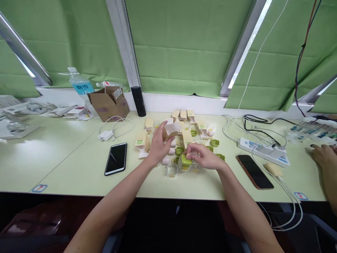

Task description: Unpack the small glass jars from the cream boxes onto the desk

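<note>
My left hand (158, 143) grips a small cardboard box (171, 130), its flaps open and its pale inside showing, raised over the table. Lower and to the right, my right hand (202, 156) has its thumb and fingertips closed on a green lid (185, 161), which seems to top a small clear container. A clear square cup (172, 170) stands just left of it. Around both hands lie several green pieces (214, 143), white cylinders (165, 161) and cream boxes (140, 141), some opened. My right hand partly hides the things behind it.
To the left are a phone (116, 159), a white charger (106, 135), a brown carton (109, 103) and a black cylinder (138, 102). To the right are another phone (255, 171), a power strip (263, 151), cables and another person's hand (325, 154).
</note>
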The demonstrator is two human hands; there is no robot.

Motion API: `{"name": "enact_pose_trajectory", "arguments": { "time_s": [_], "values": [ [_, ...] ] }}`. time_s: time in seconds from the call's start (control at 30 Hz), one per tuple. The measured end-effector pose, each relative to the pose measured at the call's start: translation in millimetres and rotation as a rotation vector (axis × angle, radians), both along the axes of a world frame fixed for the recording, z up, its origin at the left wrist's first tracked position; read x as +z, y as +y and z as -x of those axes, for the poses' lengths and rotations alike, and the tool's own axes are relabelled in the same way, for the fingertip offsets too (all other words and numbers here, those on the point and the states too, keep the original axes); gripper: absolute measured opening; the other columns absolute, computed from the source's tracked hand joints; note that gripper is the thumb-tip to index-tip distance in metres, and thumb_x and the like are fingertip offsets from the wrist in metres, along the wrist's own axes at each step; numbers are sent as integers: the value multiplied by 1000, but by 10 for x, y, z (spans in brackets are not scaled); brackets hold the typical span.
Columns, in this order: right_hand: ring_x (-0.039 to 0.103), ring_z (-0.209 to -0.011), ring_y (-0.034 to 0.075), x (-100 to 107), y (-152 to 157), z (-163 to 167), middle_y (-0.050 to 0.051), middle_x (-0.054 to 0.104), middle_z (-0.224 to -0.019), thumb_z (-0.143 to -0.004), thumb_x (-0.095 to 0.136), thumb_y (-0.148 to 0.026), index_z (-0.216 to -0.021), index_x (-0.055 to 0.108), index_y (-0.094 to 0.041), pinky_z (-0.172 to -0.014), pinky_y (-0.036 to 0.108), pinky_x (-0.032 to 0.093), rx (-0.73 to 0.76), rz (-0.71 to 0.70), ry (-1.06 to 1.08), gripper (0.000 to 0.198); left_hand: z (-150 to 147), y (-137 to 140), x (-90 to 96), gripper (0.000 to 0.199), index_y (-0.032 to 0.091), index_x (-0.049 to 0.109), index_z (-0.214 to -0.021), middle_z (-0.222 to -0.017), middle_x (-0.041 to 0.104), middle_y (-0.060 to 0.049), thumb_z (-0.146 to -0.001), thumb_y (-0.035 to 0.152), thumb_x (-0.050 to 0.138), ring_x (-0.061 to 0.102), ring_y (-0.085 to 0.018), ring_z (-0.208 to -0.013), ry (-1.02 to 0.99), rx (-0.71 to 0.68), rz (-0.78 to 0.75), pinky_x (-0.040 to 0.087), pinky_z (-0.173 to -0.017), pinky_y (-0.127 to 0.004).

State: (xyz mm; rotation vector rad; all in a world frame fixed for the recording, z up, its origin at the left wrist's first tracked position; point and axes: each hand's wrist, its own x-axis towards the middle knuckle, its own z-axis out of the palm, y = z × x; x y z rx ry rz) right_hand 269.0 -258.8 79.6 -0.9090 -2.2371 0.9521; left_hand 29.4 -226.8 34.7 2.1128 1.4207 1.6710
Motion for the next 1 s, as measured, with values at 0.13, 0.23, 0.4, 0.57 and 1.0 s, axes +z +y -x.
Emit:
{"name": "enact_pose_trajectory", "arguments": {
  "time_s": [0.13,0.23,0.4,0.57,1.0],
  "values": [
    [64,-97,25,13,-72,45,2,74,-87,-90,65,-22,-79,63,-25,-87,41,52,64,-93,-195,11,-55,-34,45,69,26,42,-151,-147,55,-14,-89,29,71,60,-29,-127,-228,-144,145,62,-86,-39],
    [64,-92,25,12,-86,73,0,73,-84,-84,69,-14,-74,64,-25,-86,39,50,67,-141,-298,15,-81,-36,74,72,25,40,-151,-133,63,-14,-88,31,73,66,-27,-115,-379,-256,228,63,-77,-34],
    [64,-83,21,-43,-86,125,-1,70,-81,-79,73,-10,-71,64,-23,-91,42,44,124,-219,-355,18,-66,3,86,76,23,37,-150,-121,69,-12,-88,43,76,70,-23,-105,-501,-394,243,61,-83,-34],
    [66,-89,23,-66,-77,112,0,71,-83,-78,78,-12,-73,68,-24,-91,41,44,117,-216,-353,16,-51,27,95,77,20,46,-141,-125,70,-13,-82,56,81,70,-25,-114,-655,-477,285,59,-99,-40],
    [68,-105,26,-108,170,153,7,76,-117,-94,63,-61,-113,74,-26,-87,40,53,-269,10,380,42,-147,-170,199,82,32,31,-152,-122,72,-12,-88,65,71,77,-29,-94,-811,-835,663,66,-63,-37]
  ]
}}
